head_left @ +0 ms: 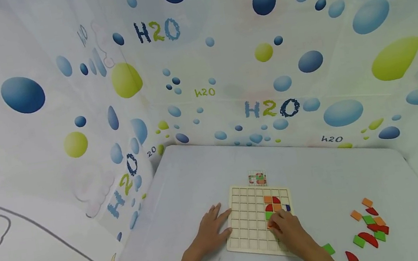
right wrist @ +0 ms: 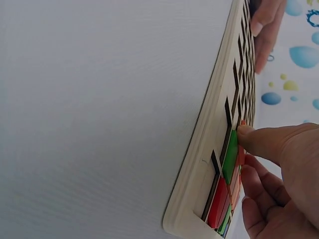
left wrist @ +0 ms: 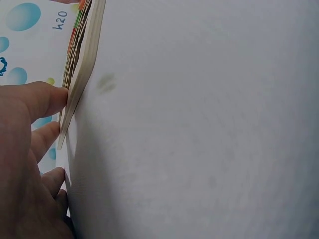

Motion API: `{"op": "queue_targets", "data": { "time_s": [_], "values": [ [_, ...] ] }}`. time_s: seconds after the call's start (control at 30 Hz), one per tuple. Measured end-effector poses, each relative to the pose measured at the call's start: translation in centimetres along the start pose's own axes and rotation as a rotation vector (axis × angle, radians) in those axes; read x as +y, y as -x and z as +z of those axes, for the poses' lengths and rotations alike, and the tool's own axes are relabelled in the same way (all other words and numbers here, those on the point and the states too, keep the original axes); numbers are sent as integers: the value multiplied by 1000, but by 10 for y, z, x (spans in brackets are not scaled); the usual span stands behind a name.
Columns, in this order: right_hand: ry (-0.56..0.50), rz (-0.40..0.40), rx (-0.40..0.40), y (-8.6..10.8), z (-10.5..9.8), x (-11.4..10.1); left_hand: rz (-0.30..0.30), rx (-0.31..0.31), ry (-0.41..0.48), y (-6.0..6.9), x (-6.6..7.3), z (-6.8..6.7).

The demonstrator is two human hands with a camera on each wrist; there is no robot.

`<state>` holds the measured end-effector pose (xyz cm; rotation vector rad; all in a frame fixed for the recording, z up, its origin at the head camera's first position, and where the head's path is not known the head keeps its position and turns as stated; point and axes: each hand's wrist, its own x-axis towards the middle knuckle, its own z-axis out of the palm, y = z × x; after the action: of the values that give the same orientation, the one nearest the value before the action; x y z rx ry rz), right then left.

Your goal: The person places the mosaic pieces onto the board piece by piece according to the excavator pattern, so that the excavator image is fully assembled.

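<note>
I am looking down at a pale board (head_left: 246, 223) with a smooth wood-like finish, rounded corners and thin raised ribs that divide it into square cells. It lies flat on a matte white table (head_left: 195, 172). Some cells hold flat pieces: orange and green squares, red wedges (head_left: 276, 200) with one curved side, and a dark blue piece (head_left: 287, 207) at the right edge.

The board is close to square, so I read neither axis as clearly longer. It sits slightly turned: its far edge slopes down toward my right, and its left side leans outward as it comes nearer. The orange tile (right wrist: 242, 155) shows nearly edge-on in the right wrist view, a thin strip beside a green tile (right wrist: 230, 158); I cannot tell whether it is fully seated.

The board lies between the hands. My left hand (head_left: 211, 228) has its fingers spread, with thumb and fingertips touching the board's left edge. My right hand (head_left: 287, 228) reaches over the near right part, its fingers curled, pinching the orange tile against the thumb. Just beyond the far edge lies a small patterned card (head_left: 257, 178). To the right, well apart from the board, loose pieces (head_left: 368, 220) lie scattered, some overlapping, among them a red half-disc (head_left: 368, 239).
</note>
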<state>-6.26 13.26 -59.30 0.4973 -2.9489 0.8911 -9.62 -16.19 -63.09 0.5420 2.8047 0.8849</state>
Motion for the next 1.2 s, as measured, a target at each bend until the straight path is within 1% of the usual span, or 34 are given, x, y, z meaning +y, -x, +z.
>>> {"op": "queue_targets", "data": {
  "time_s": [0.1, 0.23, 0.47, 0.73, 0.87, 1.03, 1.2],
  "values": [
    [2, 6, -17, 0, 0, 0, 1, 0, -2, 0, 1, -1],
    [19, 14, -17, 0, 0, 0, 2, 2, -3, 1, 1, -1],
    [84, 38, -6, 0, 1, 1, 10, 13, -2, 2, 1, -2],
    [104, 11, 31, 0, 3, 2, 13, 8, 2, 2, 1, -3],
    [114, 11, 32, 0, 4, 2, 16, 8, -6, 2, 0, -2],
    [135, 31, 25, 0, 4, 1, 16, 11, -7, 1, 1, -3],
    [132, 35, 62, 6, -1, 2, 9, 2, -2, 2, 1, -2]
  ]
}}
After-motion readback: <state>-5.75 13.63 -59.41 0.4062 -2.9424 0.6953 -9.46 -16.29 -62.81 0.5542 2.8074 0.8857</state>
